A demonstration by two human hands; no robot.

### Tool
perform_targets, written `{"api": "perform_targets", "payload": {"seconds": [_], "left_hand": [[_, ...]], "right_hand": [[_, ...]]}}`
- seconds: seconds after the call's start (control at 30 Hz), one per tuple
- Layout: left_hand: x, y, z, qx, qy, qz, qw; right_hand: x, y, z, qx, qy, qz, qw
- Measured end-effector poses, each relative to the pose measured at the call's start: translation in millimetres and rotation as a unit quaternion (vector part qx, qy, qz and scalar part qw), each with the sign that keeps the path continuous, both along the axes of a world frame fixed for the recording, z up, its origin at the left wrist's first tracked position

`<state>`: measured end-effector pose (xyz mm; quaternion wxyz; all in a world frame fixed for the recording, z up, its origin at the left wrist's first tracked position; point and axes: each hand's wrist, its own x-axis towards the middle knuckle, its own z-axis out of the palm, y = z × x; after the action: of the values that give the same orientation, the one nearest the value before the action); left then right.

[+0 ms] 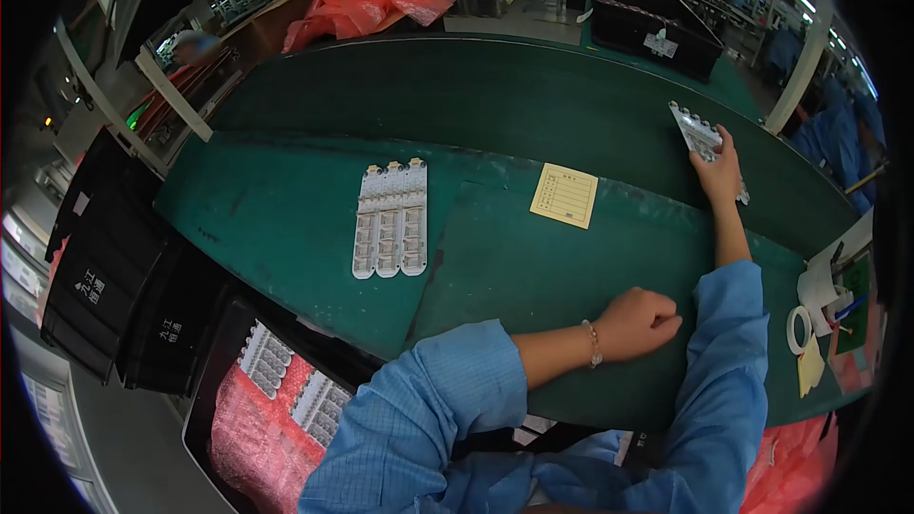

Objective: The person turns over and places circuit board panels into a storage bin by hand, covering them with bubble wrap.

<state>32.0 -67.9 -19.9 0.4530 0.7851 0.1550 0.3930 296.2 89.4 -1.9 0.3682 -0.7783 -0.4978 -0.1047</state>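
Observation:
At the right, my right hand (pixel 719 169) grips a white panel (pixel 698 135), held tilted above the far green belt; my fingers cover part of it. My left hand (pixel 640 324), with a beaded bracelet at the wrist, is closed in a loose fist over the near green mat, and nothing shows in it. A similar white panel (pixel 390 219) lies flat left of centre, made of three round-ended strips with rows of small metal parts. Between that panel and my right hand lies a yellow printed card (pixel 565 195).
Black crates (pixel 124 295) stand at the left. Below them, an open black bin holds more white panels (pixel 267 360) on pink bubble wrap (pixel 257 428). A tape roll (pixel 799 330) sits at the right edge. Pink wrap (pixel 367 0) and a black bin (pixel 652 29) are beyond the belt.

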Motion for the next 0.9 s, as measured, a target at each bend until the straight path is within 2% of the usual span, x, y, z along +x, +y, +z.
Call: {"api": "perform_targets", "payload": {"seconds": [0.13, 0.17, 0.23, 0.3, 0.37, 0.47, 0.53, 0.6, 0.67, 0.7, 0.73, 0.77, 0.8, 0.83, 0.87, 0.9], "left_hand": [[-1, 37, -10, -0.084, -0.040, 0.068, 0.993], [1, 45, -14, -0.124, -0.053, 0.078, 0.988], [-7, 54, -4, -0.306, -0.087, 0.067, 0.946], [-13, 56, 7, -0.405, -0.101, 0.064, 0.906], [-16, 52, 15, -0.414, -0.138, 0.029, 0.899], [-16, 47, 26, -0.309, -0.253, -0.002, 0.917], [-30, 50, 28, -0.365, -0.263, -0.014, 0.893], [-45, 58, 28, -0.381, -0.264, 0.004, 0.886], [-65, 65, 28, -0.401, -0.251, -0.012, 0.881], [-74, 74, 19, -0.420, -0.246, -0.035, 0.873], [-80, 76, 19, -0.419, -0.245, -0.032, 0.874], [-85, 78, 17, -0.468, -0.253, -0.061, 0.845], [-88, 79, 15, -0.516, -0.260, -0.091, 0.811], [-88, 79, 14, -0.516, -0.259, -0.089, 0.811], [-88, 79, 14, -0.523, -0.258, -0.101, 0.806], [-86, 80, 14, -0.529, -0.258, -0.113, 0.801]], "right_hand": [[-52, -45, 10, 0.099, 0.084, 0.159, 0.979], [-65, -57, 10, 0.121, 0.063, 0.179, 0.974], [-94, -88, 12, 0.154, 0.030, 0.220, 0.963], [-119, -117, 15, 0.167, 0.007, 0.246, 0.955], [-139, -140, 17, 0.173, -0.020, 0.257, 0.951], [-160, -167, 16, 0.159, -0.034, 0.267, 0.950], [-165, -176, 18, 0.210, 0.068, 0.320, 0.921], [-153, -181, 21, 0.213, 0.040, 0.316, 0.924], [-140, -179, 20, 0.264, 0.060, 0.205, 0.941], [-132, -175, 16, 0.259, 0.120, 0.183, 0.941], [-128, -174, 16, 0.260, 0.123, 0.185, 0.940], [-125, -173, 14, 0.208, 0.382, 0.215, 0.874], [-123, -172, 12, 0.139, 0.612, 0.230, 0.744], [-127, -179, 25, 0.028, 0.715, 0.273, 0.643], [-127, -180, 20, 0.028, 0.716, 0.273, 0.642], [-126, -179, 13, 0.013, 0.772, 0.338, 0.538]]}}
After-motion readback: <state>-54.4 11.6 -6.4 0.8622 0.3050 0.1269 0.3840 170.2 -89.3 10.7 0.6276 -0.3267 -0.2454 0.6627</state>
